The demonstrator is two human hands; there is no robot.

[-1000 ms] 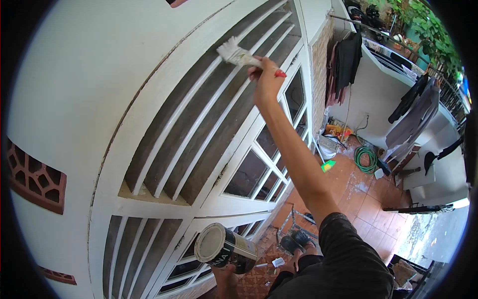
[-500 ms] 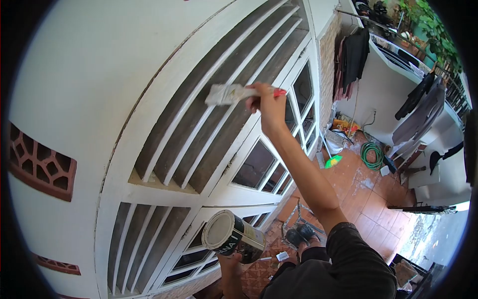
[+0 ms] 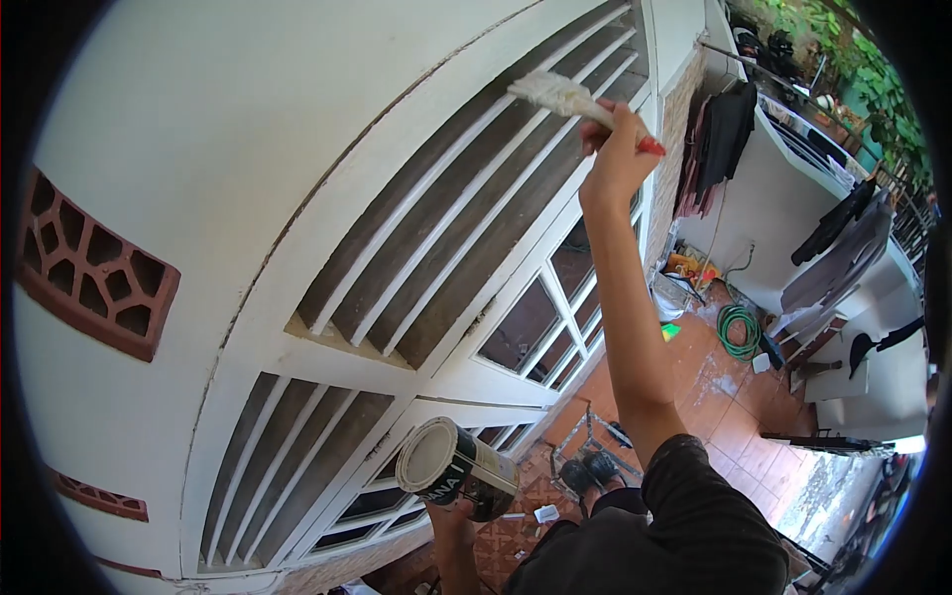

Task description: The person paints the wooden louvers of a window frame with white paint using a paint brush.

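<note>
Your right hand [image 3: 617, 159] grips paintbrush [image 3: 570, 98] by handle, red tip jutting past fist; bristles at upper white slats [image 3: 446, 230], contact unclear. Your left hand [image 3: 452, 520] holds paint can [image 3: 461, 471] from below, top facing you, near lower slats [image 3: 280, 474]. Green hose [image 3: 729, 342] coiled on tiled floor [image 3: 694, 387], well apart from both hands.

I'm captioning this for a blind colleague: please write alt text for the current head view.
A person's right hand holds a paintbrush up at white slats in a wall, while the left hand holds a labelled can. A coiled green hose lies on the tiled floor.
</note>
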